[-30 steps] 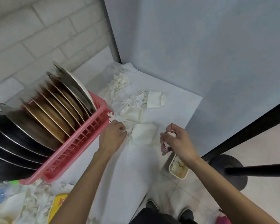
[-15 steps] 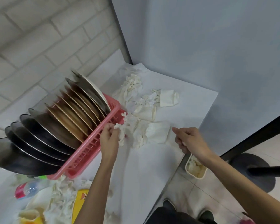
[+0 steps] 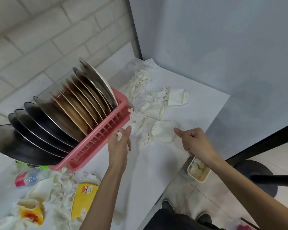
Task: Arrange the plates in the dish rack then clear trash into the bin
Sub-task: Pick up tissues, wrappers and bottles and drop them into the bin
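While left fingers point(image 3: 126, 130) pinch tissue point(image 3: 119, 136), right fingers point(image 3: 192, 136) curl empty.

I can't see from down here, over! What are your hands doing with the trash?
Left hand holds tissue scrap. Right hand curled, empty. Plates racked. Tissue pile on table, bin below.

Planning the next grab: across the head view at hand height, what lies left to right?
Pink plastic dish rack → left hand pinching white paper scrap → crushed white paper cup → right hand.

Now a tissue scrap point(image 3: 119, 136) in the raised left hand point(image 3: 119, 143)
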A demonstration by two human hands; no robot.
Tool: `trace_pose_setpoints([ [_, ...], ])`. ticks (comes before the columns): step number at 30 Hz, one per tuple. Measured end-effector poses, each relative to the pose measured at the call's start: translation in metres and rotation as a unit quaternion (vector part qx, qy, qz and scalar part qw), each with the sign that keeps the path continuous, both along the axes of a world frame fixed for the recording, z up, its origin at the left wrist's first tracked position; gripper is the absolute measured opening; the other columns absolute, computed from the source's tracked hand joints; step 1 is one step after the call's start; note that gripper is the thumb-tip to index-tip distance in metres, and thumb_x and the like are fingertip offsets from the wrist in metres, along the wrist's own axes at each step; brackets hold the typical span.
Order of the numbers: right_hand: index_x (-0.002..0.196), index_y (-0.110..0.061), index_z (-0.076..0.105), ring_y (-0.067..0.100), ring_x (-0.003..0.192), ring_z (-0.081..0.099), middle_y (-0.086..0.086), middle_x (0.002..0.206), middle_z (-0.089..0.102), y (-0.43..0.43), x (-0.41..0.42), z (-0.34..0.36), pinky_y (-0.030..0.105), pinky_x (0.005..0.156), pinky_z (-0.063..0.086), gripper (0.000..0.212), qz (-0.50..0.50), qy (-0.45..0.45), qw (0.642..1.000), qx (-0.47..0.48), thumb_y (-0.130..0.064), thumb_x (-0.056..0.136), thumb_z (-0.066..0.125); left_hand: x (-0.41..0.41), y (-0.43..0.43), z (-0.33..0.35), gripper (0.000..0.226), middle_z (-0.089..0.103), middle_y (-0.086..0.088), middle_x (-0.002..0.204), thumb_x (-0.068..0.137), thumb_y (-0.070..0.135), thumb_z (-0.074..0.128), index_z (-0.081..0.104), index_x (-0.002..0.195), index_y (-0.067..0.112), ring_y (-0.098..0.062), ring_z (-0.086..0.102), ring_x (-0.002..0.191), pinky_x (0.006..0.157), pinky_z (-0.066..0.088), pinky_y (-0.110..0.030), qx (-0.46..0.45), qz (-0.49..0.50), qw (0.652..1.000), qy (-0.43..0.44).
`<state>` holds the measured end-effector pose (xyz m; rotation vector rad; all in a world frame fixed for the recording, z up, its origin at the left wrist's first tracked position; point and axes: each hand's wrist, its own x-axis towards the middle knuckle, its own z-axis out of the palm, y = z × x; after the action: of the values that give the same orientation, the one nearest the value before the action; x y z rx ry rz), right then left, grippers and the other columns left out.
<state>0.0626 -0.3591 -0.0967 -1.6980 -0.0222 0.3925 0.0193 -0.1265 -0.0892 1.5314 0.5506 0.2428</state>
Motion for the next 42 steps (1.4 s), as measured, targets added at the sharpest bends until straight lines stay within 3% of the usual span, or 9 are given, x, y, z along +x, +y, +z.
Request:
trace_pose_setpoints([
  [1, 0.044, -0.004, 0.035, 0.02, 0.034, 0.028, 0.008, 0.039, 0.032, 0.0, -0.001, 0.0, 0.023, 0.051, 0.044, 0.066, -0.003, -0.003, 1.0, 0.002, -0.035, 0.097, 0.058, -0.001, -0.004, 0.0, 0.03, 0.044, 0.004, 0.049, 0.095, 0.011, 0.063, 0.043, 0.072, 0.012, 0.003, 0.056, 0.053, 0.077, 0.045, -0.019, 0.003, -0.012, 1.0, -0.011],
  [3, 0.044, -0.007, 0.033, 0.017, 0.035, 0.026, 0.007, 0.041, 0.03, -0.001, -0.004, -0.001, 0.019, 0.05, 0.039, 0.064, 0.0, -0.015, 1.0, 0.008, -0.031, 0.098, 0.057, -0.001, -0.01, 0.001, 0.033, 0.055, 0.006, 0.057, 0.092, 0.008, 0.066, 0.042, 0.071, 0.014, -0.011, 0.057, 0.048, 0.05, 0.039, -0.022, -0.006, -0.022, 1.0, -0.015],
  [6, 0.048, -0.009, 0.029, 0.015, 0.04, 0.02, 0.006, 0.048, 0.025, -0.005, -0.007, -0.003, 0.01, 0.047, 0.033, 0.06, 0.014, -0.029, 0.999, 0.022, -0.026, 0.099, 0.056, 0.001, -0.021, 0.008, 0.024, 0.062, 0.0, 0.065, 0.093, 0.01, 0.065, 0.049, 0.076, 0.014, -0.016, 0.058, 0.043, 0.038, 0.037, -0.023, -0.019, -0.035, 0.999, -0.003],
  [12, 0.044, -0.007, 0.04, 0.017, 0.034, 0.028, 0.009, 0.039, 0.036, -0.041, -0.017, -0.01, 0.012, 0.053, 0.042, 0.061, -0.035, -0.018, 0.999, 0.002, -0.029, 0.097, 0.06, 0.0, -0.059, 0.013, 0.02, 0.045, -0.005, 0.048, 0.095, 0.027, 0.064, 0.067, 0.077, 0.019, -0.016, 0.027, 0.029, 0.038, 0.029, -0.025, 0.058, -0.149, 0.987, 0.012],
  [16, 0.045, -0.009, 0.034, 0.018, 0.037, 0.027, 0.006, 0.04, 0.032, -0.088, -0.033, -0.032, 0.029, 0.055, 0.044, 0.063, -0.102, 0.015, 0.993, -0.055, -0.034, 0.098, 0.058, -0.002, -0.104, 0.001, 0.044, 0.032, -0.006, 0.052, 0.095, 0.032, 0.061, 0.048, 0.061, 0.008, -0.011, 0.023, 0.04, 0.039, 0.02, -0.019, 0.059, -0.236, 0.969, 0.034],
  [25, 0.051, -0.008, 0.031, 0.019, 0.049, 0.02, 0.006, 0.051, 0.025, -0.186, -0.09, -0.116, 0.028, 0.048, 0.021, 0.062, -0.207, 0.122, 0.962, -0.133, -0.042, 0.098, 0.053, -0.012, -0.201, -0.067, 0.061, 0.025, 0.006, 0.051, 0.1, 0.055, 0.041, 0.025, 0.05, 0.024, -0.014, 0.024, 0.051, 0.057, 0.025, -0.031, 0.086, -0.384, 0.914, 0.102],
  [33, 0.05, -0.016, 0.032, 0.015, 0.047, 0.028, 0.002, 0.049, 0.029, -0.211, -0.081, -0.244, 0.031, 0.052, 0.027, 0.059, -0.18, 0.188, 0.947, -0.188, -0.042, 0.101, 0.048, -0.003, -0.255, -0.212, 0.048, 0.046, 0.012, 0.048, 0.104, 0.03, 0.047, 0.048, 0.056, 0.022, -0.002, 0.041, 0.049, 0.056, 0.034, -0.027, 0.127, -0.396, 0.897, 0.148],
  [39, 0.049, -0.016, 0.027, 0.013, 0.046, 0.024, 0.002, 0.05, 0.025, -0.219, -0.055, -0.328, 0.033, 0.051, 0.025, 0.061, -0.132, 0.191, 0.947, -0.222, -0.04, 0.1, 0.049, 0.028, -0.275, -0.322, 0.056, 0.029, 0.007, 0.046, 0.097, 0.034, 0.059, 0.034, 0.051, 0.016, -0.005, 0.026, 0.047, 0.049, 0.027, -0.027, 0.131, -0.373, 0.893, 0.216],
  [42, 0.05, -0.017, 0.025, 0.011, 0.045, 0.021, -0.003, 0.049, 0.022, -0.227, -0.043, -0.381, 0.032, 0.051, 0.022, 0.06, -0.121, 0.194, 0.947, -0.227, -0.037, 0.099, 0.053, 0.042, -0.279, -0.396, 0.035, 0.048, 0.001, 0.054, 0.089, 0.028, 0.071, 0.056, 0.065, 0.008, -0.003, 0.035, 0.051, 0.048, 0.03, -0.018, 0.161, -0.36, 0.88, 0.264],
])
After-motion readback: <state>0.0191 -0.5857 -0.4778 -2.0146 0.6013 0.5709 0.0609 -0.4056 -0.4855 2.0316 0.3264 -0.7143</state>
